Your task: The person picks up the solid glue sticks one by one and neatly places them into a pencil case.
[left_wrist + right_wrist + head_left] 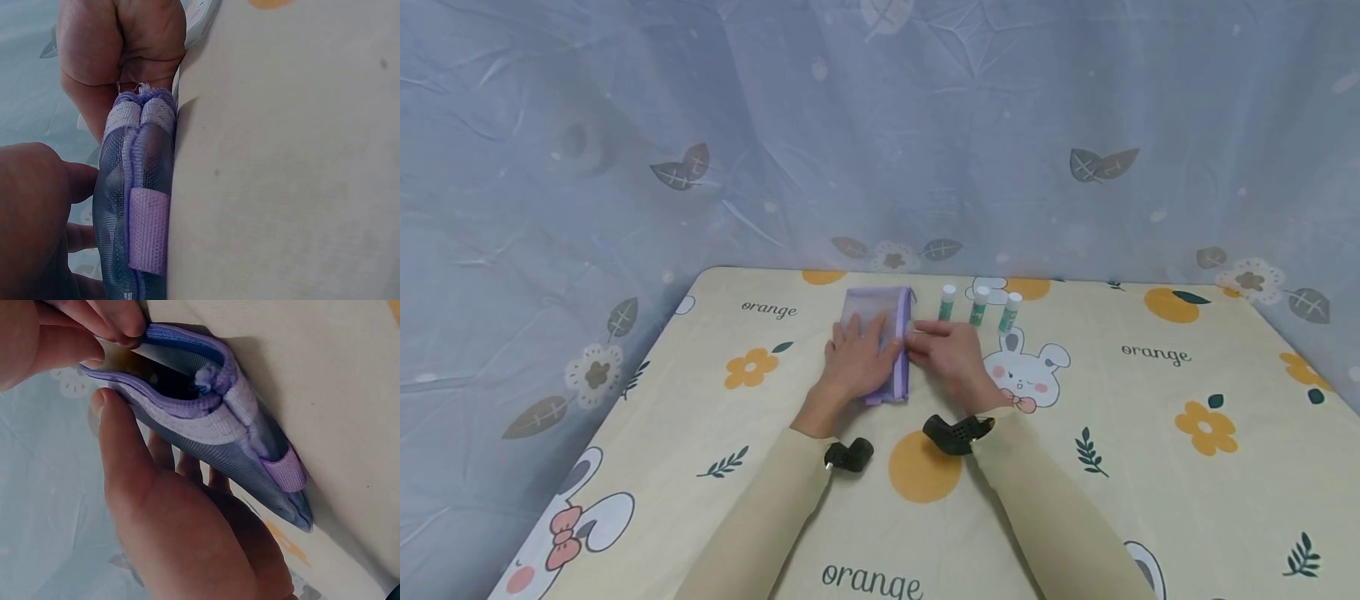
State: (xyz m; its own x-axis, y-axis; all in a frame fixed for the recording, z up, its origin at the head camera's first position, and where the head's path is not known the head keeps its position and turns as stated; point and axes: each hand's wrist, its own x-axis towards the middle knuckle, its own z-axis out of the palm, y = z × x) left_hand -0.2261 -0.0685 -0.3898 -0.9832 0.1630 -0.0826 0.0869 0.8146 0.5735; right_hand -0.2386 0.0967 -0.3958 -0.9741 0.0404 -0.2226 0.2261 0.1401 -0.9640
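Observation:
A purple mesh zip pouch (pixel 868 303) lies on the patterned cloth, its zipped long side facing right. My left hand (pixel 859 358) rests on top of it with the fingers spread, the thumb near the zip edge. At that edge the fingers of my right hand (pixel 951 354) pinch the rim of the pouch mouth. Whether something else is between these fingertips I cannot tell. In the right wrist view the mouth of the pouch (pixel 187 425) gapes between its zip edges, and the inside is dark. The mesh bulges in the left wrist view; its contents are unclear.
Three small tubes with white caps and green labels stand in a row beyond my right hand: a left tube (pixel 947 303), a middle tube (pixel 978 307) and a right tube (pixel 1010 312). A blue-grey curtain (pixel 880 150) hangs behind the table's far edge.

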